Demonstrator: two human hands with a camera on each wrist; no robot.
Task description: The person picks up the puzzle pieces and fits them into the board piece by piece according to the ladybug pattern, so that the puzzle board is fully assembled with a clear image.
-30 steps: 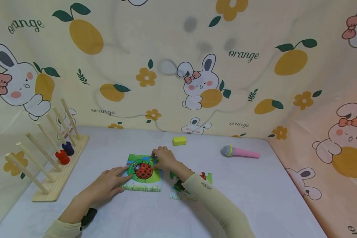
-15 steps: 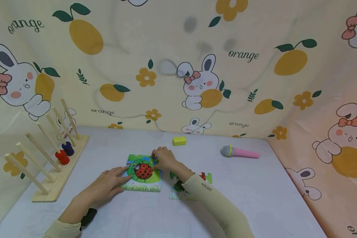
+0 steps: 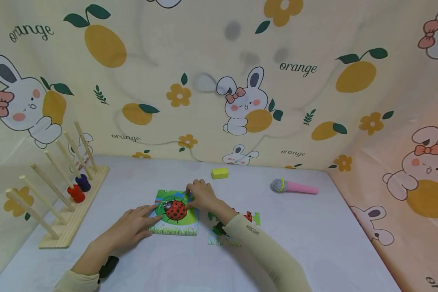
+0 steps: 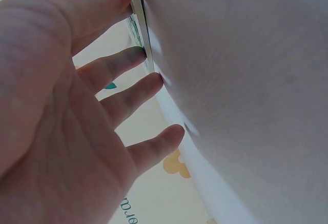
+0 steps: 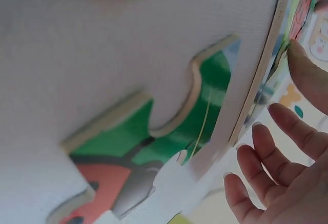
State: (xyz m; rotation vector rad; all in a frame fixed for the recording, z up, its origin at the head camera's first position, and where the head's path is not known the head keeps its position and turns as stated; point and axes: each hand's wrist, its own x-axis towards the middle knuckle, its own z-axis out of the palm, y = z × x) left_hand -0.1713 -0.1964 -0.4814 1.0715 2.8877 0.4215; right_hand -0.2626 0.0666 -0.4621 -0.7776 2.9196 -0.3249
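Observation:
A ladybug puzzle (image 3: 175,228) lies flat on the table in front of me. My left hand (image 3: 131,224) rests at its left side, fingers loosely stretched with fingertips on the picture. In the left wrist view the fingers (image 4: 130,101) meet the thin board edge (image 4: 142,24). My right hand (image 3: 203,195) reaches over the upper right corner. Its thumb and bent index finger hold a puzzle piece (image 5: 279,60) that sits slightly raised there; the hand hides most of it from above. Loose puzzle pieces (image 3: 254,217) lie to the right, partly under the right forearm.
At the left stands a wooden peg rack (image 3: 63,239) carrying red beads (image 3: 76,193) and dark purple beads (image 3: 83,183). A yellow block (image 3: 220,173) lies behind the puzzle. Farther right is a pink toy microphone (image 3: 295,187). A patterned cloth (image 3: 204,48) hangs behind the table.

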